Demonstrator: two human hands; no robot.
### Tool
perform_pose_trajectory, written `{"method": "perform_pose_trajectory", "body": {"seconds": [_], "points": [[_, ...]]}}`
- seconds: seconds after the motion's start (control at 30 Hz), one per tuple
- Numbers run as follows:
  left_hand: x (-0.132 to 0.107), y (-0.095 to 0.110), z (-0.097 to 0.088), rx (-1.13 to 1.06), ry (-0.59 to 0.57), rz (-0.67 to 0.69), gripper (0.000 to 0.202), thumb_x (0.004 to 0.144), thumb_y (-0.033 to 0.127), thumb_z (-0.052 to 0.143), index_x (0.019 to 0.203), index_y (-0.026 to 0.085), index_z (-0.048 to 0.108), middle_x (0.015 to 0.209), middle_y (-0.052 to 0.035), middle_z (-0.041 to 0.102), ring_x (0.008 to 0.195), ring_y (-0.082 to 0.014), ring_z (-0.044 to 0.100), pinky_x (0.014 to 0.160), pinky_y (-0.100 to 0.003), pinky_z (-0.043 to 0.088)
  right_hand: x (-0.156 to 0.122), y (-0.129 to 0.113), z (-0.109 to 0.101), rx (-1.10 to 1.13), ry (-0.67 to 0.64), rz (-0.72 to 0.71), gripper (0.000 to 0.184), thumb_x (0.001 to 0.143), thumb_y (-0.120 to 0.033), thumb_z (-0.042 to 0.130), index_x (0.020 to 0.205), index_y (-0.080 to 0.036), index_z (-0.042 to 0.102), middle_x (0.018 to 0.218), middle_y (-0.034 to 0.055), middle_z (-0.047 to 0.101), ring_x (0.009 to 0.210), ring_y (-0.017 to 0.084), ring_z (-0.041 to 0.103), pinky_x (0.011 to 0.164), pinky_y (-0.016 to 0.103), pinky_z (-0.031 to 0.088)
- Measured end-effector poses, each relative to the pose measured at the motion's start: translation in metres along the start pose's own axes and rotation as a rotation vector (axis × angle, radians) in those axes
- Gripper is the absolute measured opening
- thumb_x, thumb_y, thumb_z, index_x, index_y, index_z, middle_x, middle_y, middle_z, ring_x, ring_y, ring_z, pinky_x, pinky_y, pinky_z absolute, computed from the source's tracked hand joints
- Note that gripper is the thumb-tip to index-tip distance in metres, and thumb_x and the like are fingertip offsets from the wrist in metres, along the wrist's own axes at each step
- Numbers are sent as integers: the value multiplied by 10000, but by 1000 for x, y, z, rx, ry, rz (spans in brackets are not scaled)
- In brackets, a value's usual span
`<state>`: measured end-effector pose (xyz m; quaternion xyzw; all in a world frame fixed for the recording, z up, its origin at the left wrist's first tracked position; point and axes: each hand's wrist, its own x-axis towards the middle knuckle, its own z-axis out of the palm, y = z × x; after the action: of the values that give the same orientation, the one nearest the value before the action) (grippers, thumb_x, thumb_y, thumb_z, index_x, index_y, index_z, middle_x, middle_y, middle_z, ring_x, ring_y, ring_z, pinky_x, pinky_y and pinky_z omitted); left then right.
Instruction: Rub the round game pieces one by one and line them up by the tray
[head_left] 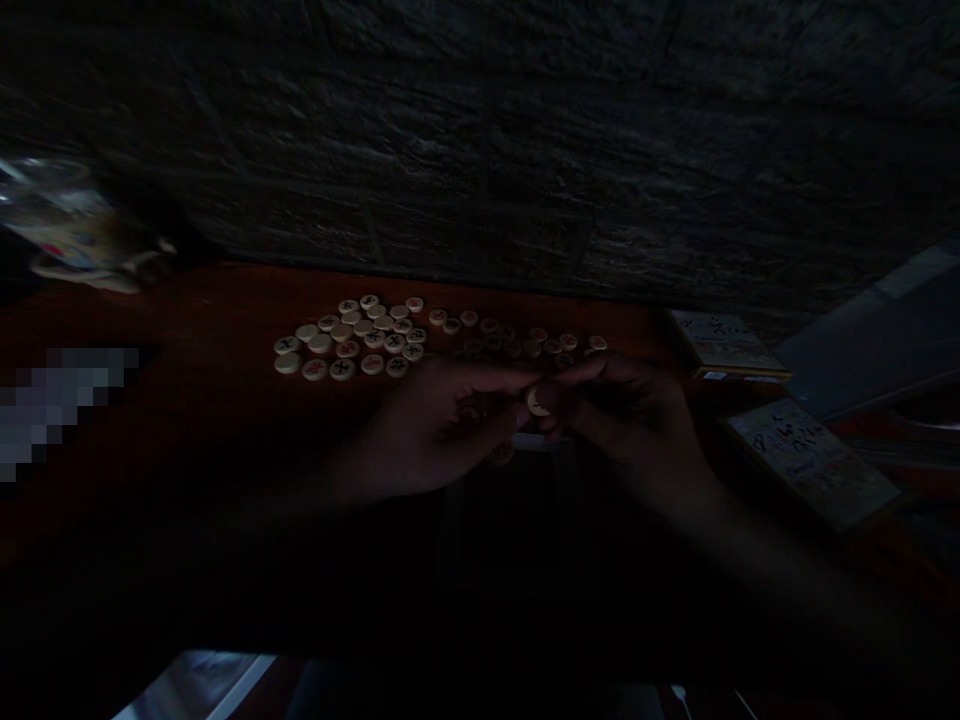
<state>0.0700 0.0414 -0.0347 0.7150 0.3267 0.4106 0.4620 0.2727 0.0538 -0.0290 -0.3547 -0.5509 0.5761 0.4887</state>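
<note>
In dim light, my left hand (442, 425) and my right hand (622, 415) meet fingertip to fingertip over a dark reddish table (210, 400). Between the fingertips sits one pale round disc (537, 403), pinched from both sides. More pale pieces seem tucked under my left hand's fingers, though the dark hides how many. Just beyond the hands lie several round game discs (360, 335) with red or black marks, scattered flat on the table, with another dimmer scatter of discs (525, 340) to their right.
A rough stone wall (525, 150) stands behind the table. Two flat printed boxes lie at the right, one further back (724, 343) and one nearer (814, 458). A pale bundle (75, 230) sits at the far left. A dark rectangular shape (510, 520) lies under the hands.
</note>
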Motion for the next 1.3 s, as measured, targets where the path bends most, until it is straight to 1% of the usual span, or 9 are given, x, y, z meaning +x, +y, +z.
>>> {"method": "perform_pose_trajectory", "body": {"seconds": [0.13, 0.23, 0.37, 0.5, 0.67, 0.83, 1.1, 1.23, 1.3], "points": [[2, 3, -1, 48, 24, 30, 276, 1001, 226, 653, 1253, 214, 766, 1053, -29, 819, 948, -158, 782, 789, -191, 625, 0, 0, -2, 9, -20, 16, 173, 726, -241, 935, 826, -193, 802, 721, 2, 784, 612, 100, 727, 620, 167, 611], [2, 3, -1, 75, 33, 46, 276, 995, 214, 662, 1251, 208, 766, 1089, -27, 819, 990, -159, 780, 833, -191, 622, 0, 1, -3, 11, -30, 11, 195, 713, -222, 943, 842, -197, 799, 711, -4, 779, 617, 104, 727, 615, 170, 605], [0, -1, 0, 86, 52, 60, 299, 988, 243, 675, 1272, 195, 753, 1136, -44, 815, 956, -163, 791, 793, -192, 632, -1, 3, -3, -11, -38, 0, 184, 726, -216, 935, 828, -187, 784, 713, -2, 775, 604, 88, 706, 607, 160, 582], [-1, -3, 0, 137, 66, 49, 329, 978, 292, 689, 1277, 169, 751, 1133, -84, 815, 879, -190, 803, 726, -228, 647, 0, 2, -2, -15, -35, -3, 208, 713, -224, 943, 821, -177, 771, 709, -4, 770, 583, 80, 687, 571, 150, 559], [1, 1, -2, 102, 69, 48, 312, 978, 293, 687, 1266, 199, 760, 1208, -80, 794, 1063, -235, 778, 854, -278, 650, 0, -1, -2, 5, -51, 23, 206, 724, -244, 935, 839, -182, 777, 739, 3, 774, 626, 108, 713, 611, 190, 598], [3, 3, -2, 48, 37, 42, 306, 994, 268, 661, 1280, 213, 754, 1160, -72, 809, 1022, -225, 785, 858, -285, 640, 0, -2, -3, 62, -42, 57, 234, 711, -264, 940, 874, -199, 785, 739, -6, 771, 640, 116, 724, 636, 212, 618], [3, 4, -1, 28, 50, 36, 300, 985, 261, 675, 1266, 200, 760, 1166, -72, 808, 1038, -220, 784, 878, -272, 634, 0, 0, -5, 63, -58, 45, 244, 696, -230, 948, 866, -188, 779, 732, -8, 772, 620, 100, 720, 618, 187, 609], [2, 4, 0, 45, 63, 27, 320, 982, 272, 678, 1279, 175, 747, 1160, -82, 809, 943, -208, 800, 768, -256, 654, 0, 0, -4, 42, -61, 21, 244, 693, -246, 951, 843, -186, 768, 746, -5, 772, 624, 111, 718, 603, 207, 610], [1, 4, 0, 57, 57, 40, 327, 978, 271, 685, 1284, 173, 745, 1172, -87, 805, 933, -209, 800, 752, -254, 656, 0, 0, -3, 26, -53, 16, 239, 691, -247, 953, 818, -183, 761, 744, -2, 772, 616, 113, 712, 583, 206, 601]]}}
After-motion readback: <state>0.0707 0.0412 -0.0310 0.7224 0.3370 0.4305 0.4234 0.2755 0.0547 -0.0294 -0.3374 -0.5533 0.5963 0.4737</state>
